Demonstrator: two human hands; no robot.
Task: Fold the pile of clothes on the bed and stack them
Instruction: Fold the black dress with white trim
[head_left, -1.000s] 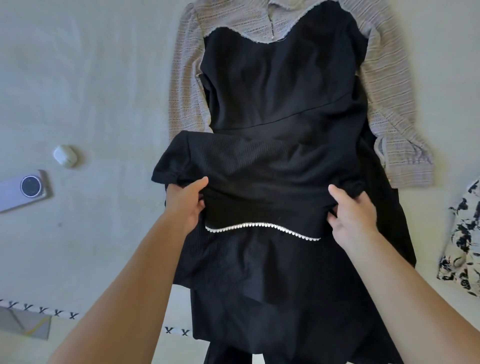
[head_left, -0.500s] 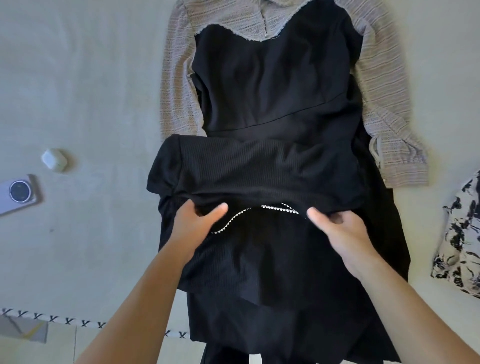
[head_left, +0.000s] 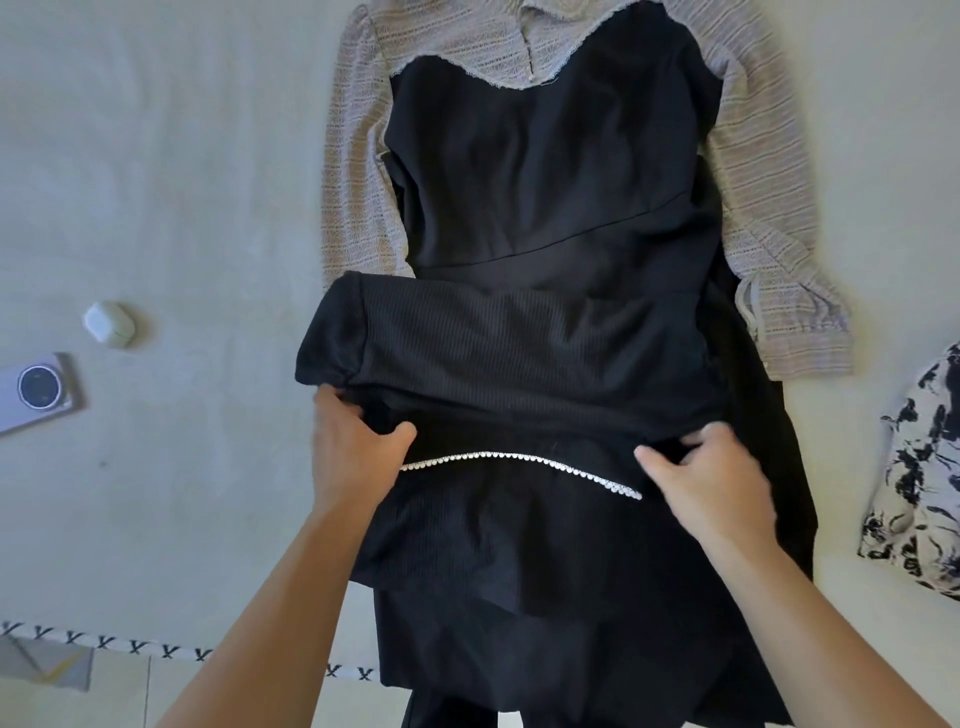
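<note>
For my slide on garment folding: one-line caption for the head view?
Both hands, left hand and right hand, grip a black ribbed top over a black dress on the bed.

Pale grey bed sheet (head_left: 182, 182) — tiled floor (head_left: 119, 696) below it.

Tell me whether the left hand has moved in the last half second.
Yes. The left hand has slid left along the black ribbed top, toward the white earbud case lying still on the bed.
</note>
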